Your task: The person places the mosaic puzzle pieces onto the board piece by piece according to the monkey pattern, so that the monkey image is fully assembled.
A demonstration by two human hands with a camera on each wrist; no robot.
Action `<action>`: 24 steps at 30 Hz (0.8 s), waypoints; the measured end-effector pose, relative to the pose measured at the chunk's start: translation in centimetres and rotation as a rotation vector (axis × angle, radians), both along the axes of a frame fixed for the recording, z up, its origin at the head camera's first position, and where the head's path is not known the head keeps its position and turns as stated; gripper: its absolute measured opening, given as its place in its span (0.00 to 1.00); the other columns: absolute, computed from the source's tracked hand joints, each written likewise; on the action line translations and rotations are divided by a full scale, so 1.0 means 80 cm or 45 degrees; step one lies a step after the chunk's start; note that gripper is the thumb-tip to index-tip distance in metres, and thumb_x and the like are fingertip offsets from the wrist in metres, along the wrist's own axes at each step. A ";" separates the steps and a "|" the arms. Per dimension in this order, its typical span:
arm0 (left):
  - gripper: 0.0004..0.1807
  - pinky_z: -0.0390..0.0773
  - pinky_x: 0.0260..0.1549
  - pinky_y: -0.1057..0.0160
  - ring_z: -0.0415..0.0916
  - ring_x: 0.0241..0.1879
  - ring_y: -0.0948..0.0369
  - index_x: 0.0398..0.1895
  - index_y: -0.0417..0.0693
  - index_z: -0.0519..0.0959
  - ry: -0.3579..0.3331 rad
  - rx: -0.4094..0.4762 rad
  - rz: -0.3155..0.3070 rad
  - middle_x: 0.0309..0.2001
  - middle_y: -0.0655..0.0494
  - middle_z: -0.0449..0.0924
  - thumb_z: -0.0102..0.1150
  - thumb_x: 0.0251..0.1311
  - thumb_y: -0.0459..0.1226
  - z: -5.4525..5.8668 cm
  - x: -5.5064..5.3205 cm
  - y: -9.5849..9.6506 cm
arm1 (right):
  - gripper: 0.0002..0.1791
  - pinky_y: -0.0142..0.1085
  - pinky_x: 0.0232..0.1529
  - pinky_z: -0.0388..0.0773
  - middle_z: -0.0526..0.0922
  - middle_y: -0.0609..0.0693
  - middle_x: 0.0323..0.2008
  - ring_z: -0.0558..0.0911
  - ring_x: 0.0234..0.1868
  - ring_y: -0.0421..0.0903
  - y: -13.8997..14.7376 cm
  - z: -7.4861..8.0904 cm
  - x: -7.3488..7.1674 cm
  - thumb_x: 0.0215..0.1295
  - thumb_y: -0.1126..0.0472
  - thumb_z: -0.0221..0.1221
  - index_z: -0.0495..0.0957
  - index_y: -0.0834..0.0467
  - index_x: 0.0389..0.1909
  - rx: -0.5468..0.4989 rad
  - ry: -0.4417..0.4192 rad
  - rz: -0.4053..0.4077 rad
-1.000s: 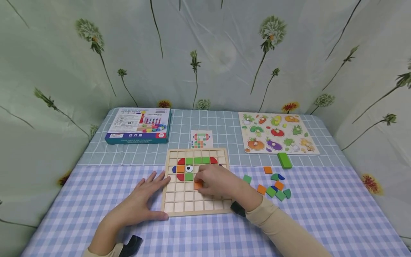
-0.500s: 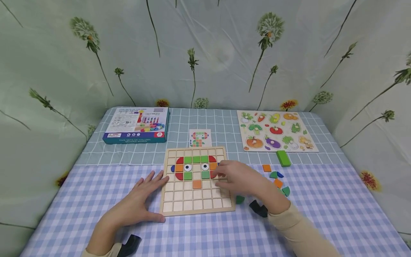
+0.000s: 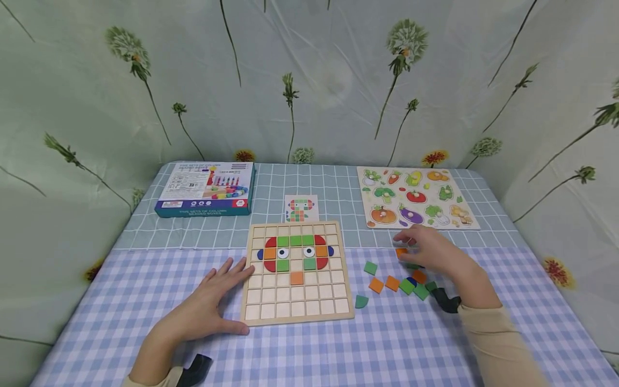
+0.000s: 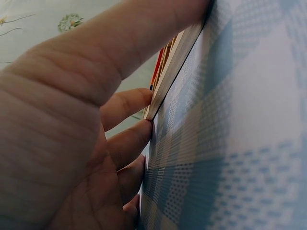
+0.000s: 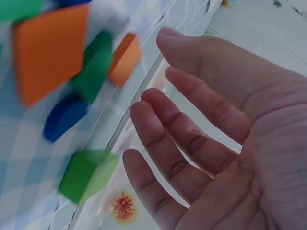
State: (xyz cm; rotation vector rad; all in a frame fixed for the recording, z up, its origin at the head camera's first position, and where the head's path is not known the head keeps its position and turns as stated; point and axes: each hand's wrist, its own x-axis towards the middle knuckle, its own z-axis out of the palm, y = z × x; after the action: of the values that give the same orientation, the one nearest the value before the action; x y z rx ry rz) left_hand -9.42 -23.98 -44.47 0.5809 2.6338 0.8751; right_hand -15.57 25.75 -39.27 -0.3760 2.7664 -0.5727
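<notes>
A wooden grid board (image 3: 300, 321) lies in front of me. Red, green, orange, blue and eye tiles form a face in its upper cells, with an orange square tile (image 3: 296, 278) lower at the centre. My left hand (image 3: 205, 305) rests against the board's left side, fingers spread. In the left wrist view, fingertips touch the board's edge (image 4: 170, 72). Over on the right, my right hand (image 3: 435, 255) hovers by a loose orange tile (image 3: 401, 253), partly hidden by it. Its fingers are apart and hold nothing in the right wrist view, near a dark blue half-round piece (image 5: 66, 117).
Loose tiles, including a green square (image 3: 370, 267) and a green quarter-round (image 3: 361, 301), lie right of the board. Behind stand a pattern card (image 3: 311, 215), a boxed set (image 3: 203, 189) and a vegetable puzzle board (image 3: 418, 174). A green block (image 5: 76, 177) shows in the right wrist view.
My right hand has left the orange tile on the board and moved right to the loose tiles. The left hand stays at the board's edge; the view shifted slightly.
</notes>
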 end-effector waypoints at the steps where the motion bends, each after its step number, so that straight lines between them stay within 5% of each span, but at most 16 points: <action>1: 0.66 0.40 0.79 0.23 0.41 0.87 0.35 0.84 0.61 0.65 0.001 -0.001 0.001 0.87 0.47 0.55 0.83 0.39 0.68 0.000 0.000 0.000 | 0.21 0.57 0.58 0.86 0.90 0.56 0.51 0.86 0.51 0.56 0.003 -0.001 -0.001 0.64 0.62 0.74 0.86 0.63 0.57 0.003 -0.005 0.002; 8: 0.65 0.41 0.79 0.23 0.42 0.87 0.35 0.84 0.61 0.65 0.005 0.001 -0.003 0.87 0.47 0.55 0.82 0.39 0.68 0.000 0.001 0.000 | 0.16 0.55 0.56 0.86 0.91 0.52 0.44 0.84 0.44 0.48 0.010 -0.009 -0.005 0.63 0.63 0.74 0.88 0.62 0.51 -0.002 -0.024 0.027; 24: 0.65 0.41 0.79 0.22 0.42 0.87 0.35 0.84 0.60 0.66 0.002 0.009 0.004 0.87 0.47 0.55 0.83 0.39 0.67 0.000 0.002 0.000 | 0.14 0.55 0.59 0.87 0.91 0.53 0.45 0.86 0.47 0.49 0.006 -0.019 -0.008 0.64 0.66 0.73 0.88 0.63 0.51 0.026 -0.058 -0.015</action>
State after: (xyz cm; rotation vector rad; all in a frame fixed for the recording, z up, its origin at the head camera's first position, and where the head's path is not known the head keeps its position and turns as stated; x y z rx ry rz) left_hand -9.25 -23.99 -44.45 0.5800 2.6351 0.8850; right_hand -16.25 26.19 -40.80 -0.3376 2.7303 -0.5487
